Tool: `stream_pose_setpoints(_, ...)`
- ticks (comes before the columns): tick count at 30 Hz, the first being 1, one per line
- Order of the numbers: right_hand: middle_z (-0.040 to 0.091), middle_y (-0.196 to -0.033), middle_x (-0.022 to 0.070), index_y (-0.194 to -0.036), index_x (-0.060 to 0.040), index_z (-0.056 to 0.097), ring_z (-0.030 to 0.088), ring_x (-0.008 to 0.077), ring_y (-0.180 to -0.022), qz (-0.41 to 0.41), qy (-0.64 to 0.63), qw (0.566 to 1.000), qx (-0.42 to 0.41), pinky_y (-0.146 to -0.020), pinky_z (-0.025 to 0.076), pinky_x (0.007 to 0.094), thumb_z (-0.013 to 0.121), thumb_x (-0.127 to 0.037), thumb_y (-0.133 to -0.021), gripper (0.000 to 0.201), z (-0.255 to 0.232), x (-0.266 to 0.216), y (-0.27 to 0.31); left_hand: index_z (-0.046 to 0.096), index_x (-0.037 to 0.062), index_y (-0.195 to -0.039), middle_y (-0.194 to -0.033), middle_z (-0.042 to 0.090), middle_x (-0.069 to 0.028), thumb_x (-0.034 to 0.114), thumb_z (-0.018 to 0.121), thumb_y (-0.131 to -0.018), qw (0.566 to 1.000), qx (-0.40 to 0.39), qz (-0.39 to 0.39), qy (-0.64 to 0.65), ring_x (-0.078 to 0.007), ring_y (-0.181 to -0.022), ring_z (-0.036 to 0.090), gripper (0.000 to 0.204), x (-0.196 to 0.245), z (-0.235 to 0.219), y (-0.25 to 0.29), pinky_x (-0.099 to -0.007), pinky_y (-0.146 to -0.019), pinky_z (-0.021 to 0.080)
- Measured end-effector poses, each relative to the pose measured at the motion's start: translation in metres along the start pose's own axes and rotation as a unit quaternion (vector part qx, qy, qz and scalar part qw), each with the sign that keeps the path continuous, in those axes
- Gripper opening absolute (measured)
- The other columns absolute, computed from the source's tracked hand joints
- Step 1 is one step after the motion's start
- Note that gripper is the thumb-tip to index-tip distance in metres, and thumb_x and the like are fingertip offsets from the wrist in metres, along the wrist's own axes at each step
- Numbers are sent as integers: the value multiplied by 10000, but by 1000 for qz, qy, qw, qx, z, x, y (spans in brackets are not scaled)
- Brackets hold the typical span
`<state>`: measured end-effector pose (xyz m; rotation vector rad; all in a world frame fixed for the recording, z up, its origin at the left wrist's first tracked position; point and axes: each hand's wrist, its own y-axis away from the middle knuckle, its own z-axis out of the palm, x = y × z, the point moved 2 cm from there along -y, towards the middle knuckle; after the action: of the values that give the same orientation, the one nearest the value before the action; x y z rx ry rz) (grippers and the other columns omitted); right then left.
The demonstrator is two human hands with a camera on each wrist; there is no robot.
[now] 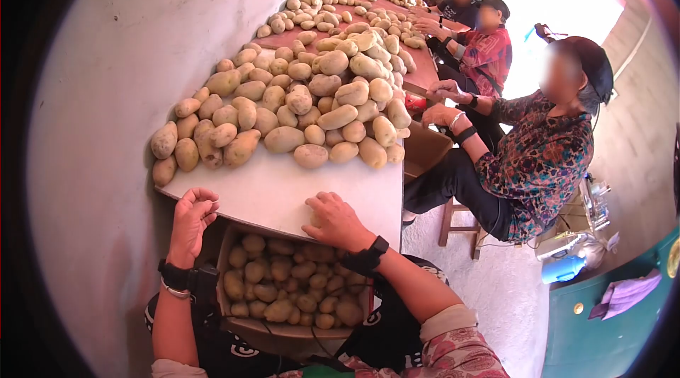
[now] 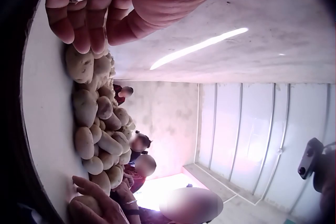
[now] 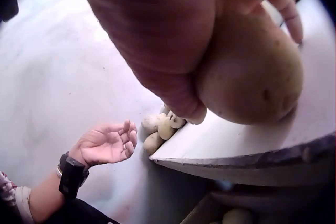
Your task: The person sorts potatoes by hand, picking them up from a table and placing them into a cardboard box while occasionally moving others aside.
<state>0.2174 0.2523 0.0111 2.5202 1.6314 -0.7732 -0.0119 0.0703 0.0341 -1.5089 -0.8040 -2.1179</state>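
Note:
My right hand point(image 1: 336, 222) is low over the front of the white tabletop point(image 1: 276, 183), its fingers and thumb around a potato point(image 3: 252, 77). From the head camera that potato is hidden beneath the hand. My left hand point(image 1: 191, 219) is raised at the table's front left corner, palm turned inward and fingers loosely bent, holding nothing. The right wrist view shows the same empty palm point(image 3: 107, 145). Beyond both hands a large heap of potatoes point(image 1: 304, 102) covers the table.
Below the table edge, a cardboard box point(image 1: 294, 332) full of potatoes stands between my legs. A wall point(image 1: 106, 130) runs along the left. Several people sit along the right side, the nearest in a patterned shirt point(image 1: 542, 144). A wooden stool point(image 1: 453, 222) is under that person.

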Motion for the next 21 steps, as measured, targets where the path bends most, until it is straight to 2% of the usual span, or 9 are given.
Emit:
stream_pose_setpoints(3, 533, -1024, 148, -1060, -31, 551, 505, 325, -998, 11, -2, 999, -45, -851, 446, 401, 664, -255, -727, 416, 4, -6, -2, 556, 100, -952, -929, 588, 7, 66, 539, -837, 1000, 1, 3, -5, -79, -828, 568, 121, 0, -2, 0, -210, -713, 448)
stream_pose_setpoints(7, 535, -1020, 150, -1042, -31, 558, 513, 328, -987, 16, 3, 999, -44, -845, 448, 401, 655, -222, -730, 379, 7, -10, -3, 555, 101, -949, -925, 587, 9, 65, 542, -835, 1000, -5, 4, 3, -81, -822, 570, 120, -1, -3, 3, -210, -712, 448)
stream_pose_setpoints(9, 538, -927, 153, -929, -24, 572, 529, 324, -906, -23, 9, 1000, 13, -750, 473, 403, 653, -206, -703, 302, 10, -11, -4, 554, 101, -948, -923, 586, 9, 65, 543, -834, 1000, -3, 3, 1, -82, -822, 570, 120, -1, -3, 3, -209, -712, 448)
stream_pose_setpoints(16, 537, -933, 138, -918, -43, 574, 535, 313, -904, -50, 46, 998, 11, -749, 472, 407, 663, -214, -693, 296, 14, -21, -3, 553, 101, -948, -922, 588, 8, 72, 550, -831, 1000, -5, 2, -2, -82, -821, 568, 120, -3, -4, 5, -209, -712, 448)
stream_pose_setpoints(19, 549, -999, 146, -993, -46, 571, 542, 319, -944, -63, 79, 995, 18, -776, 467, 409, 682, -245, -702, 370, 13, -11, -2, 554, 100, -949, -926, 590, 8, 76, 548, -833, 1000, -14, 11, -1, -80, -821, 566, 118, -5, -6, 7, -208, -713, 449)
stream_pose_setpoints(21, 548, -1078, 165, -1091, -50, 552, 545, 328, -987, -4, 65, 993, 98, -796, 462, 415, 696, -291, -722, 464, 0, 7, -2, 555, 100, -950, -925, 590, 9, 76, 545, -834, 1000, -10, 12, -3, -79, -821, 566, 119, -2, -6, 9, -208, -713, 448)
